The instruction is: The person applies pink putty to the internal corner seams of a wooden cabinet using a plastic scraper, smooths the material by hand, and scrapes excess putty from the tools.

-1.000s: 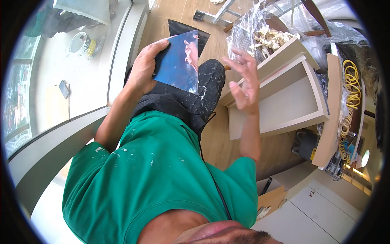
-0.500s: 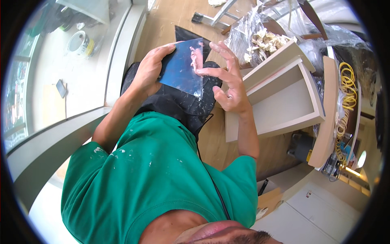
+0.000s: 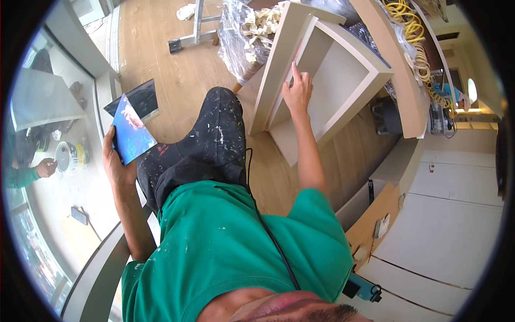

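Note:
My left hand [image 3: 119,165] grips a flat blue sheet [image 3: 127,140] by its edge, fingers behind it. A smear of pinkish paste [image 3: 132,116] sits on the sheet's upper part. On the right, my right hand [image 3: 298,92] holds nothing; its index finger is stretched out and its other fingers are partly curled. That fingertip is at the inner groove of a beige box-like furniture piece [image 3: 358,95]. A thin pinkish line [image 3: 306,38] runs along this groove. Whether the fingertip presses on the surface, I cannot tell.
A dark flat panel [image 3: 140,96] lies behind the sheet, by the window frame. Crumpled paper scraps [image 3: 261,24] and clear plastic wrap [image 3: 236,48] lie beyond the furniture. A metal ladder leg [image 3: 198,24], coiled yellow hose [image 3: 405,21] and teal bottle [image 3: 365,287] are around me.
My right hand has left the blue sheet and reached right to the furniture groove. My left hand has carried the sheet left. The view has swung to the right.

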A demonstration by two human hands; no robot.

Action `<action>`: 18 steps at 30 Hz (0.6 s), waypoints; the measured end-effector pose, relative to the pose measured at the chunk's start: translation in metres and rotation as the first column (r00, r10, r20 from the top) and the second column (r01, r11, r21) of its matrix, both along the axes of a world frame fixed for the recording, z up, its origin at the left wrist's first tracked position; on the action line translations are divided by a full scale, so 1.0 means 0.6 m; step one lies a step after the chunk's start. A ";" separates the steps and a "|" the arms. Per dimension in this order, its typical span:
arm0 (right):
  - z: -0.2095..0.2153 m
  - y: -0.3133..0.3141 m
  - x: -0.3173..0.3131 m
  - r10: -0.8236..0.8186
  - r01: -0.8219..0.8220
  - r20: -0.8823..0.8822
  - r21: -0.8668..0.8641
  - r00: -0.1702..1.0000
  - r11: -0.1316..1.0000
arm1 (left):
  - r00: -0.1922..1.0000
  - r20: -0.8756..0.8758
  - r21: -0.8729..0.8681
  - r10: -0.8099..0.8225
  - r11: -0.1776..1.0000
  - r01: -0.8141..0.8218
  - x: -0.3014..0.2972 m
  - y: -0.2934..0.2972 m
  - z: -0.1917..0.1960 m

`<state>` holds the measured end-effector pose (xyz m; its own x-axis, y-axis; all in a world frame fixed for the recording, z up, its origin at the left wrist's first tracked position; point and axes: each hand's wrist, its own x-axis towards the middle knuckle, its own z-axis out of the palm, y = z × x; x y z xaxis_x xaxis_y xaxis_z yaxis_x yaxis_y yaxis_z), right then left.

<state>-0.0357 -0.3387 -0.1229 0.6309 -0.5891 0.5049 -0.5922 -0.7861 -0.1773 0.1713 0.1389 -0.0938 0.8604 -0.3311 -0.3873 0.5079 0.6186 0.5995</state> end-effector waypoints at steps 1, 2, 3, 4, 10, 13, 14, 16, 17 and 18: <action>-0.005 -0.009 -0.002 -0.033 0.033 -0.045 0.000 0.998 0.999 | 1.000 0.000 0.002 -0.004 1.000 0.004 -0.001 0.000 0.002; -0.011 -0.018 -0.003 -0.066 0.066 -0.090 -0.001 0.994 0.998 | 1.000 0.000 0.004 -0.008 1.000 0.008 -0.001 -0.003 0.005; -0.015 -0.022 -0.001 -0.092 0.093 -0.137 0.000 0.986 0.996 | 1.000 -0.003 0.025 -0.001 1.000 0.001 -0.005 -0.006 0.011; -0.017 -0.028 0.003 -0.094 0.095 -0.141 -0.002 0.986 0.995 | 1.000 -0.002 0.024 -0.013 1.000 0.013 -0.006 -0.007 0.013; -0.012 -0.053 0.029 -0.117 0.122 -0.202 0.014 0.972 0.992 | 1.000 0.002 0.027 -0.029 0.999 0.029 -0.013 -0.011 0.020; -0.015 -0.051 0.037 -0.113 0.130 -0.218 0.065 0.969 0.989 | 1.000 -0.004 0.057 0.000 0.998 0.000 -0.013 -0.010 0.015; -0.014 -0.050 0.039 -0.114 0.143 -0.228 0.119 0.967 0.982 | 1.000 -0.005 0.066 -0.002 0.998 0.002 -0.011 -0.007 0.015; -0.015 -0.042 0.036 -0.120 0.170 -0.241 0.199 0.963 0.965 | 1.000 -0.007 0.072 -0.013 0.997 0.013 -0.011 -0.003 0.009; -0.019 -0.039 0.033 -0.124 0.181 -0.244 0.225 0.962 0.957 | 1.000 -0.007 0.068 -0.020 0.998 0.020 -0.012 -0.001 0.006; -0.021 -0.038 0.033 -0.128 0.189 -0.242 0.250 0.962 0.950 | 1.000 -0.003 0.061 -0.025 0.998 0.025 -0.012 -0.002 0.005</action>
